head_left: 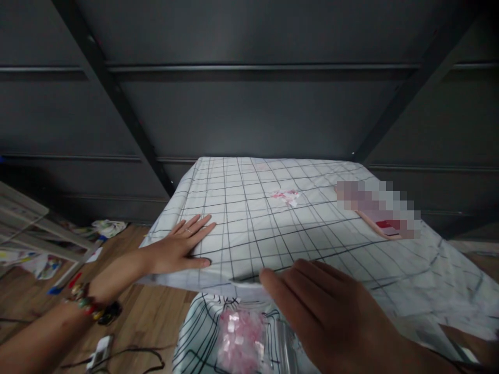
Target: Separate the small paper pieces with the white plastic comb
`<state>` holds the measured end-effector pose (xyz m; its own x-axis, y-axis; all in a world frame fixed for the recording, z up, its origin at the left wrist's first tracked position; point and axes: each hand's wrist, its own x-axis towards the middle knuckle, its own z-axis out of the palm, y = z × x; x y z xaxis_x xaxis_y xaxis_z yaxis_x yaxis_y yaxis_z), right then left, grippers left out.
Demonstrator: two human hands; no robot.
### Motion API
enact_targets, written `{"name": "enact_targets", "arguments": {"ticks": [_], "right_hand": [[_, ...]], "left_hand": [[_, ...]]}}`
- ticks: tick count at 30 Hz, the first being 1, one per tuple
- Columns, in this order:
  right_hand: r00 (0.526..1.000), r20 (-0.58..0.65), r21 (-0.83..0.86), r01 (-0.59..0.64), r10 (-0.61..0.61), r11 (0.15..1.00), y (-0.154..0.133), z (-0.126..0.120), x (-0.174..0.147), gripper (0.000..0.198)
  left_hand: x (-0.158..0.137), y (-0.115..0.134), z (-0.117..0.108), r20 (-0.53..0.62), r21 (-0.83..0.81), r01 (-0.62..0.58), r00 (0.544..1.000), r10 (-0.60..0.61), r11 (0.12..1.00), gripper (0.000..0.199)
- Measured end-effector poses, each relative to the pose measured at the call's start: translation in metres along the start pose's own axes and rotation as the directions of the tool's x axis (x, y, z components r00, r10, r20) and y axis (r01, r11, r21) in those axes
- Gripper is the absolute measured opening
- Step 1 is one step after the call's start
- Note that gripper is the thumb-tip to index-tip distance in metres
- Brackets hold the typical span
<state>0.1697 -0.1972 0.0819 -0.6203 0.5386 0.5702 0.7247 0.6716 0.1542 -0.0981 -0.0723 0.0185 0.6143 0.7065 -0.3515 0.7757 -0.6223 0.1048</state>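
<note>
Room in a home suggested: cloth-covered counter (237, 192) backed by dark panels (249, 114); wood-look floor (156, 317) crossed by cables (134, 348), power strip (102, 350) included; white stand (37, 221) seen at left.

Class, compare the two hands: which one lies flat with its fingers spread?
The left hand, palm down on the checked cloth; the right hand instead is curled at the cloth's near edge.

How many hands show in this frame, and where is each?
2. The left hand lies with fingers spread on the checked cloth; the right hand is at the cloth's near edge, its fingertips partly hidden. Any others would be out of view.
</note>
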Motion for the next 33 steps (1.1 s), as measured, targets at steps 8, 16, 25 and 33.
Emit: {"name": "enact_targets", "arguments": {"ticks": [8,16,25,33], "right_hand": [[0.999,-0.014,-0.049,0.04,-0.041,0.998,0.002,-0.019,-0.008,0.033],[0.989,-0.045,-0.338,-0.147,0.141,0.929,0.121,-0.003,-0.019,0.024],[0.986,0.074,-0.348,-0.117,0.152,0.93,0.195,0.031,-0.019,0.04],[0.996,0.087,-0.197,0.031,-0.014,0.98,0.206,0.027,-0.026,0.038]], "left_hand": [[-0.009,0.002,0.005,-0.004,-0.009,0.028,1.0,-0.029,1.0,0.083],[0.034,0.03,-0.011,-0.071,-0.026,0.001,0.997,-0.003,1.0,0.081],[0.147,0.067,-0.047,-0.187,-0.068,-0.034,0.982,0.021,0.997,0.087],[0.176,0.066,-0.036,-0.303,-0.031,-0.087,0.95,0.073,0.996,0.088]]}}
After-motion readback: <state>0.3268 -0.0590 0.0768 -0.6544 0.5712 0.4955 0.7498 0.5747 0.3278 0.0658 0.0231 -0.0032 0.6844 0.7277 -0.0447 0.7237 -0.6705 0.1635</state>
